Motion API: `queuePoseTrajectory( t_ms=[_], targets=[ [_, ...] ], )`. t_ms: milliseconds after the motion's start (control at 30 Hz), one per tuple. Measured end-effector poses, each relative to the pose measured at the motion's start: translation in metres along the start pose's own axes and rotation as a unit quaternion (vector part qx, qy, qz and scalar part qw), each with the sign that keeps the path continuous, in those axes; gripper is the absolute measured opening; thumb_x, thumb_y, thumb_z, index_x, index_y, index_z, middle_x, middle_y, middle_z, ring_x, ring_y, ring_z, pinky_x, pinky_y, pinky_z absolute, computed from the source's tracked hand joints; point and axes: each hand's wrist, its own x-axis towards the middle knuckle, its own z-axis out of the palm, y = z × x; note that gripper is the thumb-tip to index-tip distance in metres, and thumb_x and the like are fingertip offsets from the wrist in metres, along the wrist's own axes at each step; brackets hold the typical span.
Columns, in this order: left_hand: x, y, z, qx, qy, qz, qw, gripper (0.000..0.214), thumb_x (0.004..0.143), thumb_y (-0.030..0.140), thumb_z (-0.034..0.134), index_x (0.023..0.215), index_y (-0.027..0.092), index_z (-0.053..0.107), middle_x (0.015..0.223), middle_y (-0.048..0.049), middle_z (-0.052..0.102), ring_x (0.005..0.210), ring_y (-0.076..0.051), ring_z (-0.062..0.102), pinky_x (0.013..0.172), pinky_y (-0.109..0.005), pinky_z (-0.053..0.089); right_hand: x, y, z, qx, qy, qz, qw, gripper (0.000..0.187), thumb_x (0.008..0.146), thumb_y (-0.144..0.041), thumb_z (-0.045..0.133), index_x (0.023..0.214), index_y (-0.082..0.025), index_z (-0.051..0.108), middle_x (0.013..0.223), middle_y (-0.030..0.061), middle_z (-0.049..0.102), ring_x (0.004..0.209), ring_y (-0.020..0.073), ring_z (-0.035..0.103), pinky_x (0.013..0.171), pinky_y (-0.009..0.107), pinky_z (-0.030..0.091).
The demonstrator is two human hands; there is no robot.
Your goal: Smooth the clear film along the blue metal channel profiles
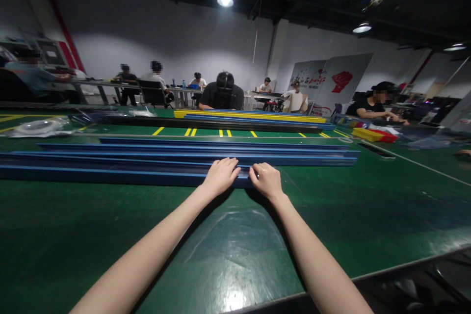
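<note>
Several long blue strips (147,159) lie stacked across the green table (73,235), running left to right. My left hand (220,175) rests on the nearest strip, near its right end, fingers curled over the top edge. My right hand (265,179) sits just to its right, fingers bent and pressed on the same end of the strip. The two hands are almost touching. A clear plastic sheet (235,240) lies on the table between my forearms.
More blue and yellow strips (253,117) lie farther back. A yellow and red tray (373,134) stands at the right. Clear plastic wrapping (37,126) lies at the far left. Several people sit at tables beyond. The table's front edge runs at lower right.
</note>
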Motion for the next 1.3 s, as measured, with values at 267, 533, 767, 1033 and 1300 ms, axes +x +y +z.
queuePoseTrajectory(
  t_ms=[267, 533, 767, 1033, 1300],
  targets=[
    [-0.001, 0.001, -0.005, 0.004, -0.035, 0.015, 0.999, 0.035, 0.09, 0.037, 0.028, 0.109, 0.022, 0.053, 0.117, -0.003, 0.056, 0.107, -0.018, 0.05, 0.082, -0.032, 0.036, 0.002, -0.001, -0.004, -0.001, -0.006, -0.013, 1.0, 0.034, 0.086, -0.031, 0.034, 0.066, -0.018, 0.059, 0.07, 0.0029, 0.064, 0.064, 0.0104, 0.053, 0.056, 0.023, 0.024],
    [-0.001, 0.003, -0.014, 0.071, -0.009, -0.055, 0.996, 0.044, 0.09, 0.039, 0.024, 0.083, 0.016, 0.061, 0.09, -0.0087, 0.066, 0.086, -0.022, 0.057, 0.075, -0.035, 0.032, 0.001, 0.003, -0.002, -0.042, 0.02, 0.068, 0.997, 0.041, 0.087, -0.036, 0.03, 0.065, -0.018, 0.06, 0.066, 0.0035, 0.064, 0.06, 0.0107, 0.054, 0.053, 0.023, 0.021],
    [-0.002, -0.003, -0.011, 0.114, 0.032, -0.137, 0.984, 0.045, 0.089, 0.038, 0.025, 0.083, 0.013, 0.062, 0.085, -0.0128, 0.066, 0.085, -0.026, 0.056, 0.076, -0.038, 0.03, 0.003, 0.006, 0.0, -0.072, 0.017, 0.174, 0.982, 0.048, 0.088, -0.037, 0.026, 0.066, -0.017, 0.063, 0.068, 0.0068, 0.065, 0.061, 0.0134, 0.056, 0.051, 0.024, 0.022],
    [-0.002, 0.0, -0.012, 0.086, 0.032, -0.104, 0.99, 0.041, 0.089, 0.034, 0.026, 0.085, 0.013, 0.062, 0.091, -0.013, 0.064, 0.089, -0.025, 0.054, 0.076, -0.037, 0.033, 0.002, 0.0, -0.003, -0.038, -0.021, 0.106, 0.993, 0.042, 0.086, -0.037, 0.03, 0.07, -0.018, 0.064, 0.071, 0.0064, 0.065, 0.067, 0.0142, 0.057, 0.055, 0.023, 0.029],
    [0.0, 0.006, -0.009, 0.014, -0.008, -0.011, 1.0, 0.031, 0.088, 0.026, 0.03, 0.099, 0.019, 0.058, 0.1, -0.0048, 0.063, 0.095, -0.018, 0.054, 0.077, -0.03, 0.037, 0.0, -0.004, 0.0, 0.052, -0.043, -0.021, 0.998, 0.031, 0.085, -0.033, 0.035, 0.088, -0.021, 0.063, 0.088, 0.0029, 0.067, 0.079, 0.0116, 0.058, 0.066, 0.02, 0.034]
  ],
)
